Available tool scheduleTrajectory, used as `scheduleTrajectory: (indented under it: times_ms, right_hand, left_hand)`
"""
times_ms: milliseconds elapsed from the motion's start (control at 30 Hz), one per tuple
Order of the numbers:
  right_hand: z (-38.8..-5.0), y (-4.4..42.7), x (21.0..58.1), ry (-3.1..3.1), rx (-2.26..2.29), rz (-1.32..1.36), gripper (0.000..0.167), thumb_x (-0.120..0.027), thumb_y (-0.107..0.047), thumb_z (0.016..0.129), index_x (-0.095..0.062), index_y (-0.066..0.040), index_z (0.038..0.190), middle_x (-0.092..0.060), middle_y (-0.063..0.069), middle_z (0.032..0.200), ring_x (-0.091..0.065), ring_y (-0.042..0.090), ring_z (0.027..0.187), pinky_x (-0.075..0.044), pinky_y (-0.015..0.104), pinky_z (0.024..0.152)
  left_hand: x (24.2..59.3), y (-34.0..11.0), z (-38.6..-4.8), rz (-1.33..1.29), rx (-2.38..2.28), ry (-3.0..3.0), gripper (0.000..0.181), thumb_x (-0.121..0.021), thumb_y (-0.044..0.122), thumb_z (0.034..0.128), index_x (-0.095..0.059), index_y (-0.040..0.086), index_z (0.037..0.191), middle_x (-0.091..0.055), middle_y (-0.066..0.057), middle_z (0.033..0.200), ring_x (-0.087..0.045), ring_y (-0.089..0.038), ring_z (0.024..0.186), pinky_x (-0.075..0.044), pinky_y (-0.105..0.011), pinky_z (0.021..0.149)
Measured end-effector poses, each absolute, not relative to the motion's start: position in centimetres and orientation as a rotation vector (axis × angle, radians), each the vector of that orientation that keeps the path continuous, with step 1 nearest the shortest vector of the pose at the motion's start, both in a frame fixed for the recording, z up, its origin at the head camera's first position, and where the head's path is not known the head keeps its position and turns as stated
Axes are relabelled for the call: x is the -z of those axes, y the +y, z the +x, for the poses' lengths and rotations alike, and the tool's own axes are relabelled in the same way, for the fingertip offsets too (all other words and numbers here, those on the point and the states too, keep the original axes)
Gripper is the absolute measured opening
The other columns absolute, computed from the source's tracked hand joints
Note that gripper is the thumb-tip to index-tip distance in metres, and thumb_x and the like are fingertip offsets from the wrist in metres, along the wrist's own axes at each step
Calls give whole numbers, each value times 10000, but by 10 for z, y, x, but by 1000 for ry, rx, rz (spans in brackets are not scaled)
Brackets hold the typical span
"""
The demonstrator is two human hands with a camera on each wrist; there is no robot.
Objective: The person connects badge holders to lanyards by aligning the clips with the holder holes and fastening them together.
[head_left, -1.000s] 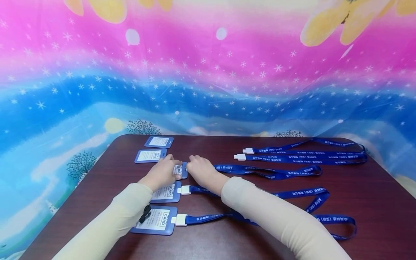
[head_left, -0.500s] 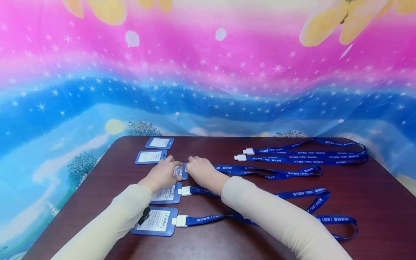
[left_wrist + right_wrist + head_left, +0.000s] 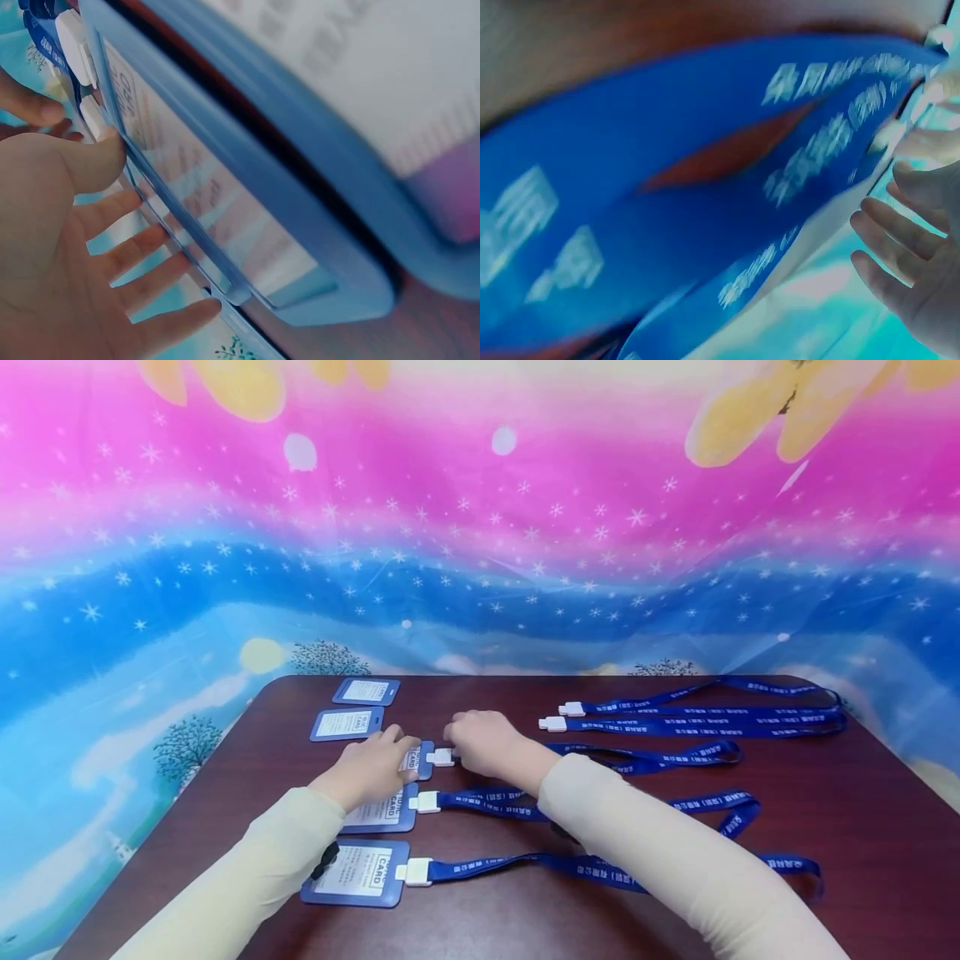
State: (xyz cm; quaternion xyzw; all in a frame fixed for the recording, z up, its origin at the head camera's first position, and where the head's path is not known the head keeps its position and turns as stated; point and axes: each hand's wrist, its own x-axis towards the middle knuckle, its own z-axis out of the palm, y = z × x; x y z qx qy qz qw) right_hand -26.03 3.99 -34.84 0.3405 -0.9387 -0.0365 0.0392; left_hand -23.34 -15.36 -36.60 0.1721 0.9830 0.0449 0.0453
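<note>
My left hand (image 3: 372,766) spans a blue-framed card holder (image 3: 426,760) in the third row from the front, thumb at its near edge and fingers over its far side. In the left wrist view, the hand (image 3: 71,232) has its fingers spread beside the holder's edge. A white connector (image 3: 442,757) joins that holder to a blue lanyard (image 3: 645,760). Just right of the connector is my right hand (image 3: 487,745), partly covering the strap. The right wrist view shows this hand (image 3: 922,247) with fingers loosely extended, beyond a large, blurred blue strap (image 3: 667,217).
Nearer, two holders (image 3: 386,877) (image 3: 407,810) are joined to lanyards. Two holders without lanyards (image 3: 366,691) (image 3: 347,723) lie at the back left. Two lanyards with white connectors (image 3: 572,709) (image 3: 553,724) lie at the back right. A patterned cloth (image 3: 480,543) hangs behind the table.
My right hand has moved right, off the holder's end, and the white connector now shows. The left hand has shifted slightly left, staying at the same holder.
</note>
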Motion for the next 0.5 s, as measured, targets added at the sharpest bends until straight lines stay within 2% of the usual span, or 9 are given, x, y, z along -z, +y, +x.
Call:
scheduleTrajectory:
  times_ms: [167,500]
  right_hand:
    - [-269,71,343,-2892,70,985,122,-684,-197,948,-758,-158,1036,-658,9,934,-653,193,888,-558,371,771]
    - [-280,133,339,-2963,25,827,182,-680,-144,945,-740,-90,1108,-682,77,1023,-670,258,953,-560,414,785]
  left_hand:
    - [365,-159,-233,592,-166,3032,474,-682,271,948,-576,106,1380,-549,-104,1315,-540,-295,1200,-488,-525,950]
    - [365,-168,-233,647,-217,3094,420,-685,266,946,-613,98,1324,-598,-79,1254,-576,-273,1176,-488,-497,965]
